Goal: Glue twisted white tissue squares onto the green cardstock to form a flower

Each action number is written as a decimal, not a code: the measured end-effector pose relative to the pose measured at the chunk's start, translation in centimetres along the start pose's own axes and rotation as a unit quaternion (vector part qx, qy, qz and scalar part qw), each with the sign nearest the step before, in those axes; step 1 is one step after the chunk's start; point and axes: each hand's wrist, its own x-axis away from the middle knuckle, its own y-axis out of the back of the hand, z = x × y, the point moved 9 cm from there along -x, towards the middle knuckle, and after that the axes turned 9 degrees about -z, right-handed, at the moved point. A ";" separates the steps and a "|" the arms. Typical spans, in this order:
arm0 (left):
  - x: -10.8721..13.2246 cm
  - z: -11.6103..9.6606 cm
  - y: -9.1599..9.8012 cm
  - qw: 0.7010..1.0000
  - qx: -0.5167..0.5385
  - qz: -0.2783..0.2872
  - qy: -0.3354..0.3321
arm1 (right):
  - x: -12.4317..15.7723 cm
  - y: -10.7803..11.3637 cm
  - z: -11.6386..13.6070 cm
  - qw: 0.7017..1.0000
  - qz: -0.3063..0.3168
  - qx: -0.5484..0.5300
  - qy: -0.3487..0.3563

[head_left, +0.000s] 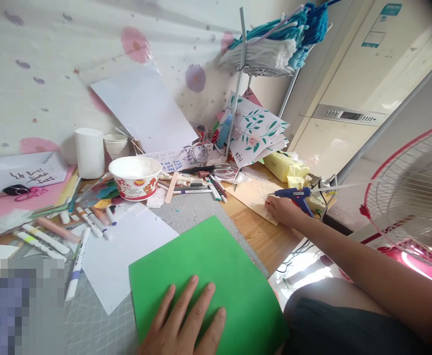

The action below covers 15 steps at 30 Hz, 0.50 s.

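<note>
My left hand [188, 320] lies flat with fingers spread on a sheet of green paper [212, 261]. The sheet rests on a grey cutting mat [108, 337] and partly covers a white sheet [123, 261]. Off to the right, my right hand [284, 211] is at a blue glue gun [295, 195], its fingers curled below the nozzle; my grip is partly hidden. A clear glue stick [345, 186] extends from the gun's back. Beneath that hand is a beige board [251, 195] on the wooden tabletop [271, 249].
Markers [77, 266] and a printed paper bowl [134, 180] occupy the left and middle. Scissors [219, 170] lie toward the back. A fan [419, 192] stands close to my right arm. Cables [297, 254] hang past the table's edge. A rack [241, 69] holds pipe cleaners.
</note>
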 end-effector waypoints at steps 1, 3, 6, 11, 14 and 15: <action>-0.1 -0.2 0.0 1.000 -0.006 0.004 -0.014 | -0.1 0.3 -0.2 1.000 -0.006 -0.005 -0.004; -0.2 -0.6 0.0 0.998 -0.024 0.023 -0.057 | 0.1 1.3 -0.8 0.999 -0.026 -0.016 -0.012; -0.4 -0.5 0.4 0.996 -0.037 0.024 -0.074 | 1.7 3.8 -2.7 0.996 -0.073 -0.016 -0.038; -0.6 -0.3 0.6 0.997 -0.037 0.002 -0.064 | 6.1 5.9 -6.6 0.986 -0.123 0.033 -0.111; -0.6 -0.5 0.6 0.997 -0.042 -0.004 -0.072 | 6.8 5.7 -8.0 0.977 -0.140 0.048 -0.154; -0.7 -0.5 0.7 0.996 -0.045 -0.005 -0.074 | 6.5 5.6 -8.4 0.974 -0.143 0.047 -0.167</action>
